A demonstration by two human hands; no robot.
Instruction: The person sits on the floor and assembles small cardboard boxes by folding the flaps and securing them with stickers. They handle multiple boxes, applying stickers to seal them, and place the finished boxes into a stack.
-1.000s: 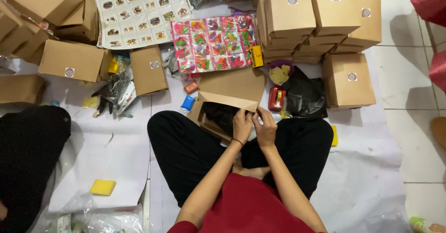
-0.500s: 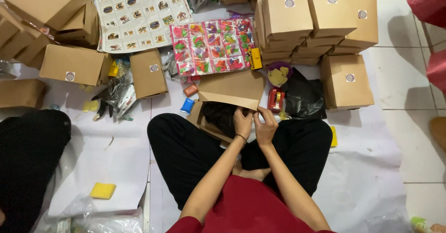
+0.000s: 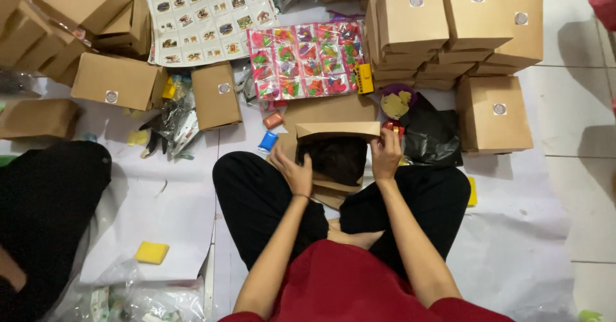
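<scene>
A person in a red top and black trousers is sitting cross-legged on white paper sheeting [image 3: 160, 213] in the lower centre of the frame. An open brown cardboard box [image 3: 333, 152] is resting in the lap at frame centre, its lid flap standing up at the far edge and dark black material showing inside.

The left hand [image 3: 294, 171] is lying against the left wall of the box, fingers loosely curled over the edge, thumb side toward the opening. The right hand [image 3: 387, 154] is sitting at the right wall of the box, fingers bent and closed around the upper right corner; whether it is also pinching a small object there cannot be told.

A black plastic bag [image 3: 431, 139] is lying just beside the box on the right, touching the right knee. A small blue capsule-shaped item [image 3: 267, 142] and a small orange one [image 3: 273, 120] are lying just left of the box.

In the upper right, stacked sealed brown cardboard boxes [image 3: 449, 20] with round stickers are standing; one more closed box [image 3: 494, 113] is standing at mid right. A colourful sheet of packaged trinkets [image 3: 305, 62] is lying at upper centre, and a white picture sheet [image 3: 205, 14] at upper left. A yellow sponge-like block [image 3: 152, 253] is lying at lower left.
</scene>
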